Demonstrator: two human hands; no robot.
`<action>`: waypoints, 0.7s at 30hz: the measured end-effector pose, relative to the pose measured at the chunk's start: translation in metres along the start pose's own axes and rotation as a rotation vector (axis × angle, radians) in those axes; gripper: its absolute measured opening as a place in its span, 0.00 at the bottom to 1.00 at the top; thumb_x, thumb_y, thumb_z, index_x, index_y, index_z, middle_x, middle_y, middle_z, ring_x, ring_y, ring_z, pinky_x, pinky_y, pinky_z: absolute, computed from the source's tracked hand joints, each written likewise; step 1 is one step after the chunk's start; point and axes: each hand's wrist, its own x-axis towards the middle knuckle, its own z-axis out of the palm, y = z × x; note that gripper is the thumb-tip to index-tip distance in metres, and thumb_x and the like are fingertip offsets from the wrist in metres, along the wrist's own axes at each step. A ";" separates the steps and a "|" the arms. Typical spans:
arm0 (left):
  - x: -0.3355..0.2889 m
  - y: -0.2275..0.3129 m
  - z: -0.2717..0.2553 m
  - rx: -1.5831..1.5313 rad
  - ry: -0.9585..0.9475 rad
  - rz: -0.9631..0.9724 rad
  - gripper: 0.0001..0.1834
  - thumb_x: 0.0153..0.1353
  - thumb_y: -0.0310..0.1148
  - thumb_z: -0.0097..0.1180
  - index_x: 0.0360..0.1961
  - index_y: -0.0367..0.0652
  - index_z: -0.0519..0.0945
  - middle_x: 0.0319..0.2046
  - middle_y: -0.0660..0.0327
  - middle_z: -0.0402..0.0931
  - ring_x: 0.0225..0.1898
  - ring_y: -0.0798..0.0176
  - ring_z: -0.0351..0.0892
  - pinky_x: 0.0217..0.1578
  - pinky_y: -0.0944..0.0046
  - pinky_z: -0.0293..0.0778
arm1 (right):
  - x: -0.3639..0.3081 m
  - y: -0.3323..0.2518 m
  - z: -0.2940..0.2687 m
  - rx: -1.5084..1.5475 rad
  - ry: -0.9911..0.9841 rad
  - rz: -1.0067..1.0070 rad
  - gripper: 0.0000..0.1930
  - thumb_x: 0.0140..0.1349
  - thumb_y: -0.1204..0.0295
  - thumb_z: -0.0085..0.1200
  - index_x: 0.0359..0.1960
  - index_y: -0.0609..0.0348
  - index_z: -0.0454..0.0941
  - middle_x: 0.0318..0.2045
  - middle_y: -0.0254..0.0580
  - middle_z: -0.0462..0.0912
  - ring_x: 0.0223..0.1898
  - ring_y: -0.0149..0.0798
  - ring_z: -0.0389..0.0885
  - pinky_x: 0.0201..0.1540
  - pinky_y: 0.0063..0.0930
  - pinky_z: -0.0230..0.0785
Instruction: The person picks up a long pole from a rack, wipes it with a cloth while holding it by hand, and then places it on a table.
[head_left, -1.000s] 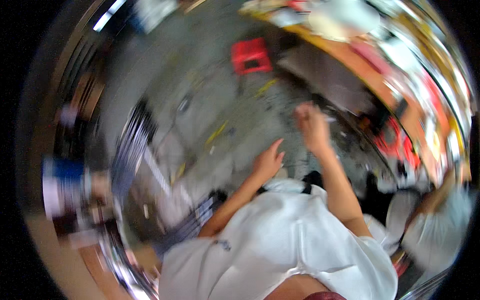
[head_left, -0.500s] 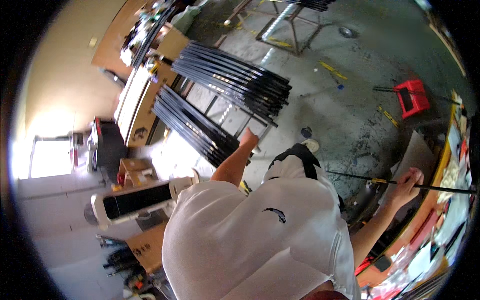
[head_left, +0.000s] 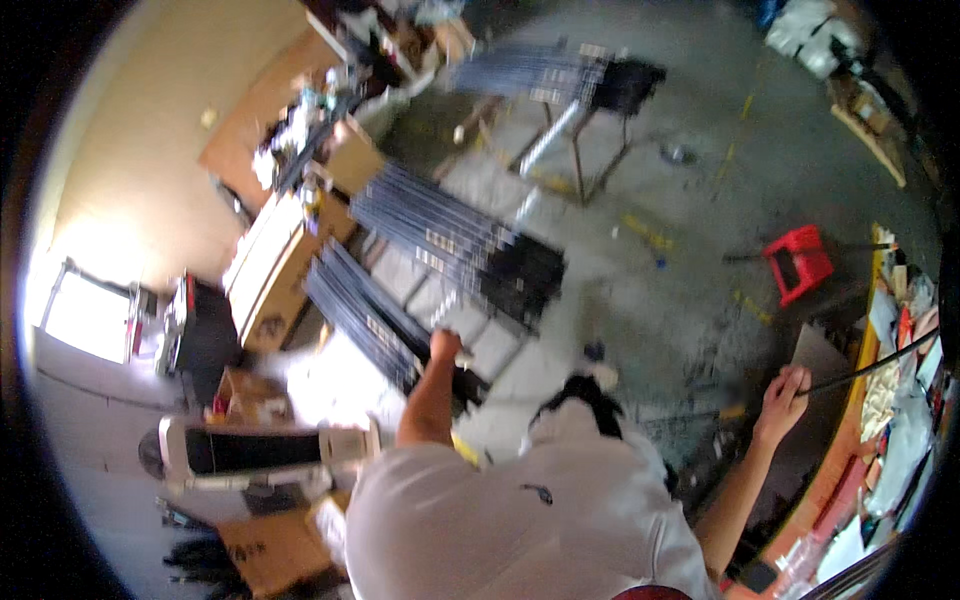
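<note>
My right hand (head_left: 785, 390) is closed around a thin black rod (head_left: 868, 369) at the right, by the cluttered bench. The rod's right part rises over the bench; its left part is blurred against the floor. My left arm reaches forward, and my left hand (head_left: 446, 346) is at the near end of a smaller bundle of black tubes (head_left: 357, 305). Blur and the view from behind hide its fingers, so whether it grips anything is unclear. Beyond it, a wider bundle of black tubes (head_left: 440, 225) lies across a metal rack (head_left: 508, 352).
A third tube bundle (head_left: 540, 72) lies on a stand farther off. A red stool (head_left: 798, 264) stands at the right, before the cluttered bench (head_left: 850, 455). To my left are a beige-framed piece with a dark panel (head_left: 260, 450) and cardboard boxes (head_left: 275, 550).
The view has tilted, so the racks appear lower. My left hand has moved left toward the smaller tube bundle. The rod in my right hand now slants up at its right end.
</note>
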 end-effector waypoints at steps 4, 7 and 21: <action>-0.015 0.165 0.106 0.353 -0.213 0.045 0.11 0.48 0.40 0.55 0.30 0.47 0.81 0.33 0.59 0.79 0.37 0.57 0.78 0.35 0.57 0.73 | -0.014 0.003 -0.004 -0.117 0.061 -0.040 0.13 0.68 0.64 0.38 0.28 0.56 0.65 0.20 0.25 0.60 0.18 0.18 0.50 0.19 0.15 0.44; -0.061 0.253 0.192 -0.013 -0.555 0.391 0.13 0.53 0.39 0.50 0.38 0.50 0.80 0.37 0.61 0.79 0.35 0.58 0.78 0.35 0.58 0.73 | -0.011 0.010 -0.006 -0.072 0.073 -0.062 0.14 0.68 0.62 0.38 0.27 0.57 0.65 0.19 0.25 0.59 0.18 0.18 0.50 0.19 0.16 0.45; -0.352 0.577 0.064 -0.551 -1.280 1.628 0.13 0.56 0.33 0.52 0.42 0.39 0.75 0.46 0.56 0.75 0.42 0.53 0.77 0.38 0.61 0.73 | -0.060 -0.010 0.007 -0.258 0.460 0.150 0.08 0.56 0.70 0.47 0.25 0.62 0.72 0.24 0.40 0.79 0.25 0.32 0.74 0.25 0.32 0.66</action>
